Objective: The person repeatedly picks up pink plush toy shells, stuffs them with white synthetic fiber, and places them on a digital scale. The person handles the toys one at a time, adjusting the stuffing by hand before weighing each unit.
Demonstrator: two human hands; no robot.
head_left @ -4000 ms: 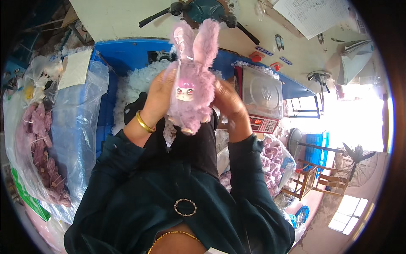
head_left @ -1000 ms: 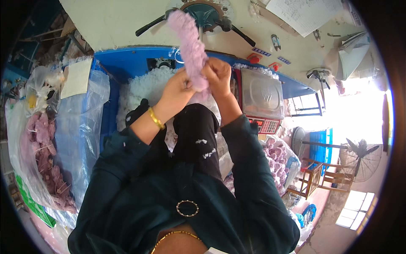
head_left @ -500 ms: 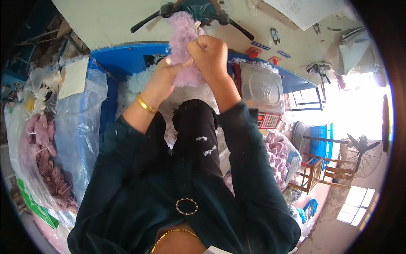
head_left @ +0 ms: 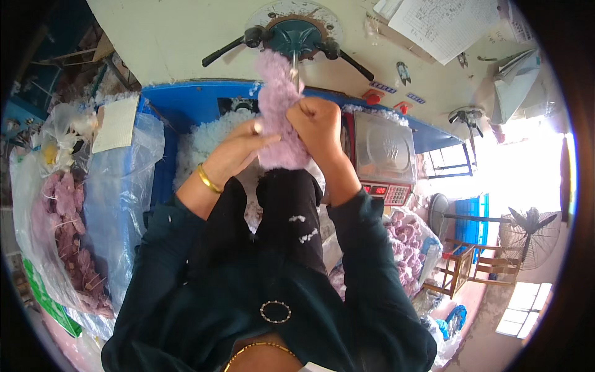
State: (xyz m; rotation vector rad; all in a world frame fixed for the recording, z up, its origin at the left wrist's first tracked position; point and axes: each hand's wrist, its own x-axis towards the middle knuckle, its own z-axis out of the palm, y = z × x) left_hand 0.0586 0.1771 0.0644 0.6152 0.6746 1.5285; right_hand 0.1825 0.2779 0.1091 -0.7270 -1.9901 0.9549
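Note:
A fluffy lilac plush piece (head_left: pixel 279 118) hangs between my two hands, just below a metal tube (head_left: pixel 295 67) that sticks out of a dark green machine head (head_left: pixel 294 38). Its upper end lies beside the tube; whether the tube enters the plush I cannot tell. My left hand (head_left: pixel 238 147), with a gold bangle at the wrist, grips its left side, thumb on the pile. On the right side, my right hand (head_left: pixel 317 122) is closed in a fist against the plush, fingers curled around its edge. Black handles (head_left: pixel 224 51) spread from both sides of the machine head.
White stuffing (head_left: pixel 207 136) fills the blue bin under the pale worktop (head_left: pixel 180 37). At left stands a clear bag of lilac plush pieces (head_left: pixel 68 217). A scale (head_left: pixel 393 193) and another bag of plush (head_left: pixel 406 239) are at right, with snips (head_left: pixel 403 73) on the worktop.
Both hands and the plush have come toward my body, away from the machine head, and more of the metal tube shows. The view has also shifted slightly.

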